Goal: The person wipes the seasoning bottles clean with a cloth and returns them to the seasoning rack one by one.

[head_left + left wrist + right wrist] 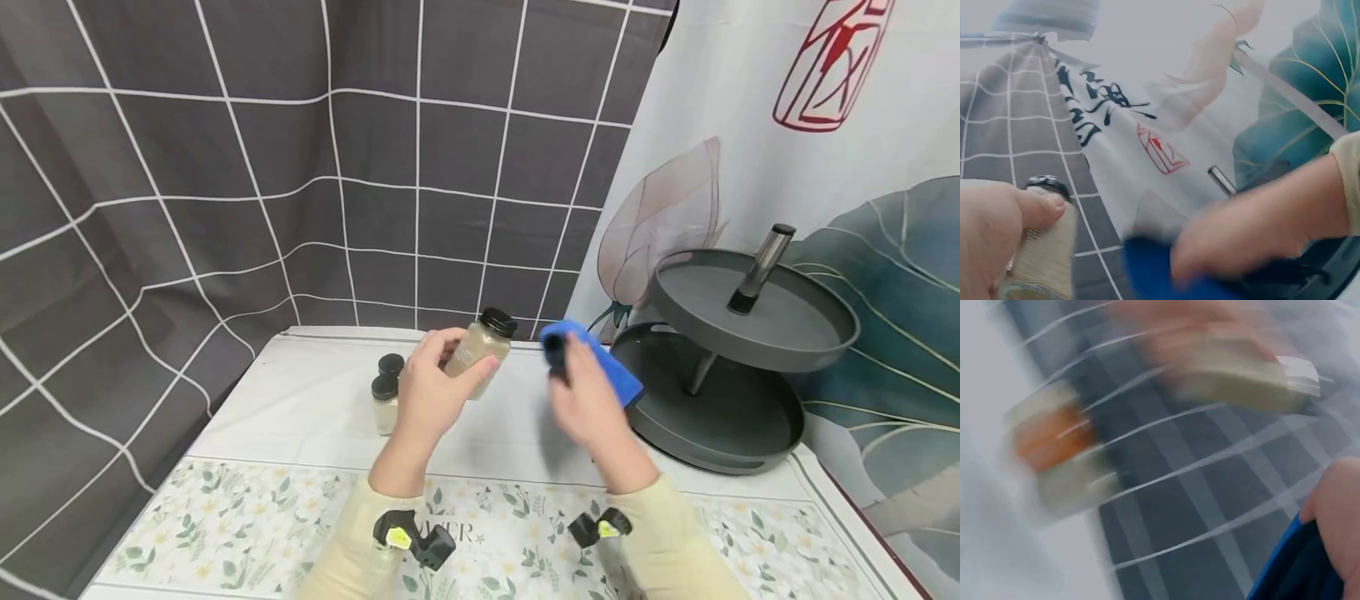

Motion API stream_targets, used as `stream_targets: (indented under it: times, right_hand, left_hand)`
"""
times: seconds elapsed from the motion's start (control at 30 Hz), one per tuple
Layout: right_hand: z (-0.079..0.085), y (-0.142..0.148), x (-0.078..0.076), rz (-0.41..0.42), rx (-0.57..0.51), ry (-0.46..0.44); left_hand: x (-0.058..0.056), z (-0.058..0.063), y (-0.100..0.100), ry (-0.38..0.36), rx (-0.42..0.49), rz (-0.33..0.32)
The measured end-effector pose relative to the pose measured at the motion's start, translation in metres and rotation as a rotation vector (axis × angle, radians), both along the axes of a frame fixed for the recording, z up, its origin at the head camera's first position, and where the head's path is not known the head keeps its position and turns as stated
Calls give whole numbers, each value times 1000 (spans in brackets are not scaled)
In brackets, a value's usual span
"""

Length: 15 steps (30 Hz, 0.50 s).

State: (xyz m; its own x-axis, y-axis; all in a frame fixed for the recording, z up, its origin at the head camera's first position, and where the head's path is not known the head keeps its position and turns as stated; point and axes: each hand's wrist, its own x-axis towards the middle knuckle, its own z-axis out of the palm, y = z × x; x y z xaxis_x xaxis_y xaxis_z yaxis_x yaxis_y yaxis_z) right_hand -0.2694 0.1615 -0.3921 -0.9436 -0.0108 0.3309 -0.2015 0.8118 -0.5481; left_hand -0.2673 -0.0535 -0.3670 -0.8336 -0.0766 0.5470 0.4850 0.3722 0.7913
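My left hand grips a clear spice jar with a black lid, tilted and raised over the white tabletop; its contents look pale. Thumb and fingers wrap its sides, and the left wrist view shows the thumb close below the lid. To the right, my blurred right hand holds a blue and black folded cloth, apart from the jar. Just left of my left hand stand two more black-lidded jars, a nearer jar and a farther jar, partly hidden.
A dark grey two-tier round tray with a metal handle stands at the right, close beside my right hand. A floral mat covers the table's front. Behind hangs a grey grid-patterned curtain, meeting a white printed one.
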Motion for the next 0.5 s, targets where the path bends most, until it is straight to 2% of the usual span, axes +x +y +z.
stream_targets:
  times: [0.07,0.1,0.17,0.23,0.33,0.4,0.47,0.5]
  right_hand:
    - [-24,-17,1,55,245,22]
    - [-36,-25,5,83,329,0]
    - [-57,-40,15,135,443,-74]
    - [-71,-51,26,200,516,-198]
    - [-80,-59,36,302,641,-363]
    - [-80,-59,37,366,684,-445]
    - [-72,-53,33,420,648,-486]
    - [-66,-49,30,443,583,-493]
  left_hand:
    - [-1,-2,0,66,-37,86]
    - [-1,-3,0,99,-54,119]
    - [-3,-6,1,162,-83,166]
    - [-4,-9,3,220,-118,200]
    - [-7,-13,5,290,-178,237]
    - [-9,-15,6,309,-213,255]
    - [-10,-17,8,323,-245,273]
    - [-10,-18,9,328,-260,280]
